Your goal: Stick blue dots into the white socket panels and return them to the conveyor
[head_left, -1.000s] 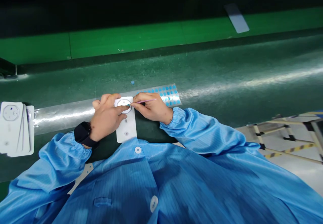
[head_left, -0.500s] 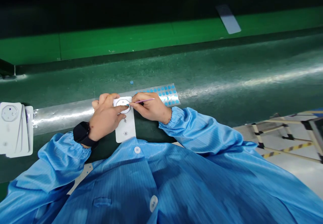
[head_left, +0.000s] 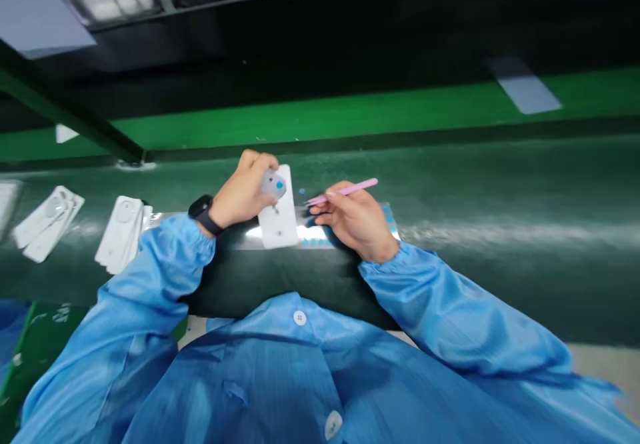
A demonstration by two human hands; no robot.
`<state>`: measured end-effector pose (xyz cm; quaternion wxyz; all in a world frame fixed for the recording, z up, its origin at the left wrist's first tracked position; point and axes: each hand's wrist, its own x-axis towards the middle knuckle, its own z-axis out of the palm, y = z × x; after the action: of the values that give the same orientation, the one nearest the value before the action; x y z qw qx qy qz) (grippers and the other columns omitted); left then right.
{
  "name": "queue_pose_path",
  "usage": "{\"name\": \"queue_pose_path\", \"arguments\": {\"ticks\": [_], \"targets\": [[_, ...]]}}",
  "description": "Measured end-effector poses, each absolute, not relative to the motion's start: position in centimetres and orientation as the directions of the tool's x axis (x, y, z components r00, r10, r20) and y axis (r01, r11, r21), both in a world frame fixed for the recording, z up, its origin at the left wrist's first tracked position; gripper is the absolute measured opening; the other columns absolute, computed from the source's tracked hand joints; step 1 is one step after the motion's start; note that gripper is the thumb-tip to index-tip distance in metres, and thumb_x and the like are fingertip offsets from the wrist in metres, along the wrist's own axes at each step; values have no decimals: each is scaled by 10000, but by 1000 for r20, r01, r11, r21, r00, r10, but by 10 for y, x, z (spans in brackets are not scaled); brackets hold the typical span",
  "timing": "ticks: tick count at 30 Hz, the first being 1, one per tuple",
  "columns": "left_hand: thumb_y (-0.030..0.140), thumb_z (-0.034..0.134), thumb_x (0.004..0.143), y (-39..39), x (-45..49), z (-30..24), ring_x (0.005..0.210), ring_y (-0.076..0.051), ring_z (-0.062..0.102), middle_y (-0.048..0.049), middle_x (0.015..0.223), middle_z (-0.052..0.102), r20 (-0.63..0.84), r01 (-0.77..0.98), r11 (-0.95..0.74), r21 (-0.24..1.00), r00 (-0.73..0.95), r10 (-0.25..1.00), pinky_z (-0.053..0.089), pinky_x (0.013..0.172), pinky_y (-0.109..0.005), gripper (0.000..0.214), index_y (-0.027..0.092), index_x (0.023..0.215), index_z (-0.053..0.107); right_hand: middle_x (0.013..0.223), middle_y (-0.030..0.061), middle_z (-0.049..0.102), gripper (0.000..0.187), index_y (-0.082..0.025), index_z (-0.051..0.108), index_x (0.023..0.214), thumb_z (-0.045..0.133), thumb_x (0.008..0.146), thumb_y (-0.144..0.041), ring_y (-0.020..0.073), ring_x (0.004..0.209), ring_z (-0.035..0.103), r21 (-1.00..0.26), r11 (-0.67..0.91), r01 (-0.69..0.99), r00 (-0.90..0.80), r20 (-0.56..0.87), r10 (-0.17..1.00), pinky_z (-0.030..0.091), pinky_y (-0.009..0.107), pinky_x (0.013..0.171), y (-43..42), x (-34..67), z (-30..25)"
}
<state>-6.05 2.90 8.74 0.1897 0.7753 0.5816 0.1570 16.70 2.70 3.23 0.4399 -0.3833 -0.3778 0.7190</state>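
Note:
My left hand (head_left: 246, 189) grips the upper end of a white rectangular panel (head_left: 279, 224), thumb on its face and fingers at the far edge. A blue round dot (head_left: 280, 185) shows on the grey rounded area near the panel's top. Pink tweezers (head_left: 353, 191) are held in my right hand (head_left: 356, 221), their tips pointing left toward the panel but apart from it. Beneath both hands lies a clear sheet of blue dots (head_left: 388, 215), partly covered. One loose blue dot (head_left: 302, 191) sits on the green bench just beyond.
White panels (head_left: 120, 234) lie stacked to the left, with another fanned pile (head_left: 47, 224) farther left. A green post (head_left: 117, 143) rises at the bench's back left. A pale plate (head_left: 530, 91) hangs on the green back rail at the right.
My left hand has lifted the panel upward off its former place. My right hand, with the tweezers, has drawn away to the right of the panel. The view has shifted left.

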Motion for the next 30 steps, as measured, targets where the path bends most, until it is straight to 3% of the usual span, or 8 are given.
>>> {"name": "queue_pose_path", "arguments": {"ticks": [2,7,9,12,16,19,23,30], "targets": [[108,702,724,75,-75,102,1220,-222,458,-91,1259,489,155,873,-267,408,222,963,401,1064,-362,521,170,1213,531,681,-15,724,433,-223,555,817,880,678,-472,152,616,723,-872,-352,-339,-352,-230,907,610,232,497,28,168,34],[110,658,819,157,-108,153,1258,-182,427,-88,1370,426,381,956,-51,290,-66,922,368,1066,-364,471,187,1266,533,648,5,721,437,-215,602,758,918,619,-483,162,588,722,-861,-394,-321,-405,-251,879,619,247,496,27,167,36],[178,633,875,150,-119,172,1290,-176,413,-86,1374,445,430,964,-35,263,-85,899,351,1085,-358,396,179,1260,539,656,11,726,432,-215,611,749,920,616,-487,168,590,723,-868,-388,-312,-405,-248,880,621,257,496,27,165,36],[367,597,917,92,-146,187,1183,-142,485,-11,1188,569,473,983,20,181,-105,875,360,1073,-308,313,183,1169,577,674,20,729,436,-213,617,745,921,609,-495,174,603,723,-873,-383,-303,-408,-245,880,619,263,492,26,164,35],[430,652,856,-16,-202,174,1187,-201,514,-14,1181,604,278,922,346,175,-384,881,371,1082,-349,378,184,1125,552,665,17,719,437,-210,611,759,923,611,-478,166,602,712,-871,-386,-305,-418,-242,876,617,259,499,28,161,34],[533,683,792,-78,-241,147,1131,-264,568,-50,1160,607,-57,756,625,196,-627,777,454,967,-375,469,202,1070,501,646,12,709,438,-208,612,750,939,583,-446,155,581,698,-867,-392,-306,-419,-247,873,608,248,487,30,160,35],[451,777,654,-108,-263,117,866,-276,642,-58,932,626,-165,669,715,203,-697,698,473,703,-349,491,211,981,500,649,7,707,393,-214,607,750,924,607,-396,154,568,694,-876,-382,-296,-397,-251,883,599,250,477,32,158,34],[466,706,644,-103,-269,132,740,-253,589,36,790,517,-161,683,686,252,-669,725,452,710,-380,507,293,1037,435,635,8,699,401,-197,562,777,885,670,-407,141,549,692,-916,-306,-258,-338,-212,917,572,212,456,34,159,43]]}}
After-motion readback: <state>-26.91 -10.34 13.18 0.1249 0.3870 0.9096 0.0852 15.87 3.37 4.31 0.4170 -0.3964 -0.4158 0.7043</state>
